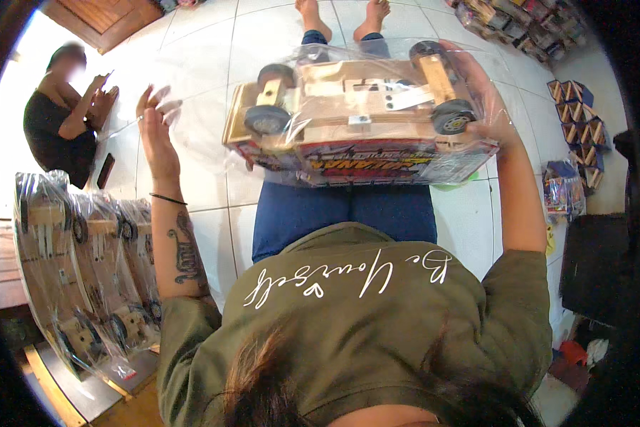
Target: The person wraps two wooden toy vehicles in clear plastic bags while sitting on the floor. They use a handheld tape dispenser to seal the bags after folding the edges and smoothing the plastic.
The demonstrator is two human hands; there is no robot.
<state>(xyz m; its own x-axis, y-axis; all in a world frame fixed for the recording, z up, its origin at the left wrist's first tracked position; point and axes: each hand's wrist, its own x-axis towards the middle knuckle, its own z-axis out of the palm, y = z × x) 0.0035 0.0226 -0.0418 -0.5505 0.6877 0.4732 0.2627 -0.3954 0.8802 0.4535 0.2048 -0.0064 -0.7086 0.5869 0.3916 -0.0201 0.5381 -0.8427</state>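
Note:
A wooden toy truck (362,99) in a clear plastic bag (199,128) is held above my thighs, its underside and black wheels facing up. Its printed, colourful side faces me. My right hand (487,107) grips the truck's right end through the film, the fingers wrapped round the edge by the wheels. To the left of the truck, my left hand (157,132) is raised beside the loose end of the bag, with its fingers apart. The film lies close to that hand; whether it touches the fingers is unclear.
Several bagged wooden toy trucks (85,263) stand together at my left. Another person (64,114) sits on the tiled floor at the far left, near a dark phone-like object (106,171). Wooden-and-blue pieces (576,128) are stacked at the right; more bagged items (526,25) lie far right.

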